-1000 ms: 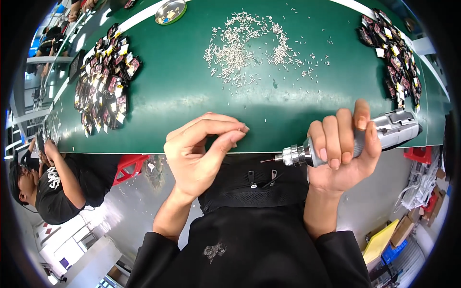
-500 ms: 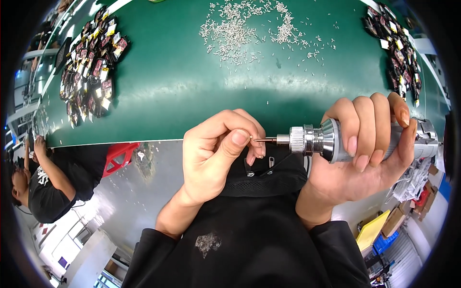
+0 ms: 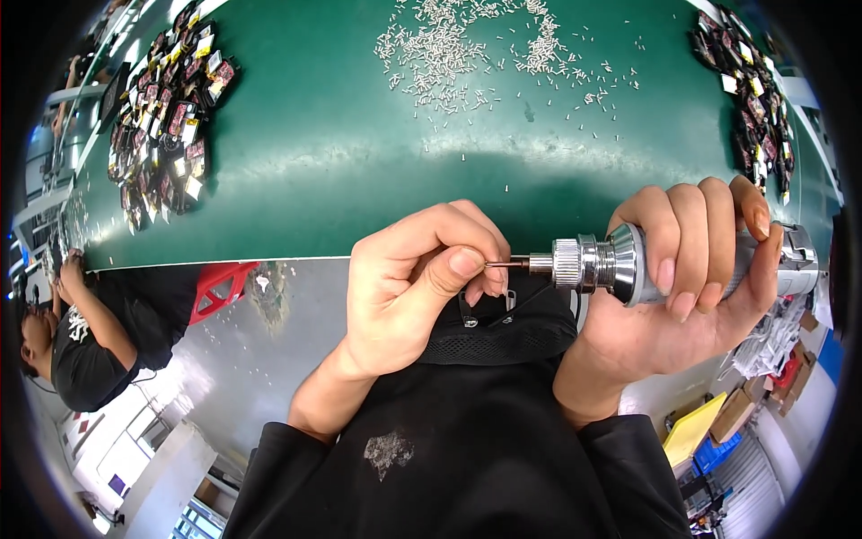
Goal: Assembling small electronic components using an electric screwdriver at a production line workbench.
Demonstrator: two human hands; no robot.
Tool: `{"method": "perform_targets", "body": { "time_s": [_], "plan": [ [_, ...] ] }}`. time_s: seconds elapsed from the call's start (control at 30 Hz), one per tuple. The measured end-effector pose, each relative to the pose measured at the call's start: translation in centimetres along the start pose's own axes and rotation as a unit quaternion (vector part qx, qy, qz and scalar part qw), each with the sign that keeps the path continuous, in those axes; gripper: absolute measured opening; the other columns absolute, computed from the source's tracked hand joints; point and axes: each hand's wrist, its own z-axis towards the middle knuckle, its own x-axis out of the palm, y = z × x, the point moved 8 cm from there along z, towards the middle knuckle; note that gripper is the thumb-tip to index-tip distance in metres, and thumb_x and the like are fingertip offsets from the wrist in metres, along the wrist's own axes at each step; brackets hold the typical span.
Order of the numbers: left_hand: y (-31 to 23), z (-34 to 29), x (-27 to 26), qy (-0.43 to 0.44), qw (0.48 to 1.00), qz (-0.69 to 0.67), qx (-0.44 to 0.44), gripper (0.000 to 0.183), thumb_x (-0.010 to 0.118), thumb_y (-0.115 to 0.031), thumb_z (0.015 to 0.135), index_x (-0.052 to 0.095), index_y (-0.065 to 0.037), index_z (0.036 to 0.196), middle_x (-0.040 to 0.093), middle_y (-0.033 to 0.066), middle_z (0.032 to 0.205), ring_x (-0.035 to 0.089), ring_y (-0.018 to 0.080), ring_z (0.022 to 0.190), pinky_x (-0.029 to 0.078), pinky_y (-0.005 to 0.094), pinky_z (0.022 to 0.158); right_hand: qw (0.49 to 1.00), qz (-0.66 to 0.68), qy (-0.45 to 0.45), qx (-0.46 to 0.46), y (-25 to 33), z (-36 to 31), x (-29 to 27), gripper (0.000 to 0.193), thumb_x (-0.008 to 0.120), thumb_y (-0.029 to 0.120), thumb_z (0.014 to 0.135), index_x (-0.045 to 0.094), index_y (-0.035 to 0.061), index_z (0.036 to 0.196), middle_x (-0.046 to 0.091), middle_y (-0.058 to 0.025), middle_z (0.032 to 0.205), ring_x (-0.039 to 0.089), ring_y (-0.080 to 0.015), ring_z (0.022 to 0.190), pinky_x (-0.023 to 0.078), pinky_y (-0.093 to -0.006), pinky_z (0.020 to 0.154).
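Note:
In my right hand [image 3: 660, 332] is a grey and silver electric screwdriver [image 3: 588, 265], lying level with its fingers curled round the body. Its thin bit [image 3: 512, 264] points left and meets the fingertips of my left hand [image 3: 395, 292]. Thumb and forefinger of that hand are pinched at the bit's tip, on a small screw mostly covered by them. Both hands are in front of the table's near edge, above a black bag [image 3: 503, 334] with zips.
Many small silver screws [image 3: 440, 54] lie scattered over the far middle of the green table [image 3: 296, 162]. Piles of small black devices lie at the left [image 3: 166, 126] and right [image 3: 754, 99]. A person in black [image 3: 94, 350] sits at left near a red stool [image 3: 218, 289].
My left hand has shifted slightly right. The screwdriver has moved slightly right too, its bit still at the left fingertips. The small bright speck seen there earlier is now covered.

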Motion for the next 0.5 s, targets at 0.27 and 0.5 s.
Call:
{"method": "perform_targets", "body": {
  "time_s": [0.27, 0.5],
  "plan": [
    [-1.5, 0.5, 0.3, 0.025, 0.972, 0.230, 0.025, 0.003, 0.059, 0.007, 0.078, 0.058, 0.005, 0.076, 0.058, 0.0106, 0.072, 0.055, 0.0163, 0.064, 0.044, 0.0262, 0.057, 0.998, -0.047, 0.046, 0.017, 0.3, -0.2, 0.5, 0.013, 0.048, 0.018, 0.091, 0.048, 0.0048, 0.089, 0.038, 0.0032, 0.051, 0.036, -0.0072, 0.040, 0.035, -0.0244, 0.048],
    [-2.3, 1.3, 1.7, 0.097, 0.896, 0.408, 0.144, 0.007, 0.062, 0.004, 0.075, 0.056, 0.006, 0.073, 0.058, 0.0132, 0.069, 0.054, 0.0192, 0.061, 0.041, 0.0280, 0.054, 0.991, -0.104, 0.074, 0.034, 0.1, 0.0, 0.2, 0.016, 0.044, 0.019, 0.093, 0.048, 0.0037, 0.091, 0.039, 0.0018, 0.053, 0.036, -0.0080, 0.043, 0.034, -0.0245, 0.050]
  ]
}}
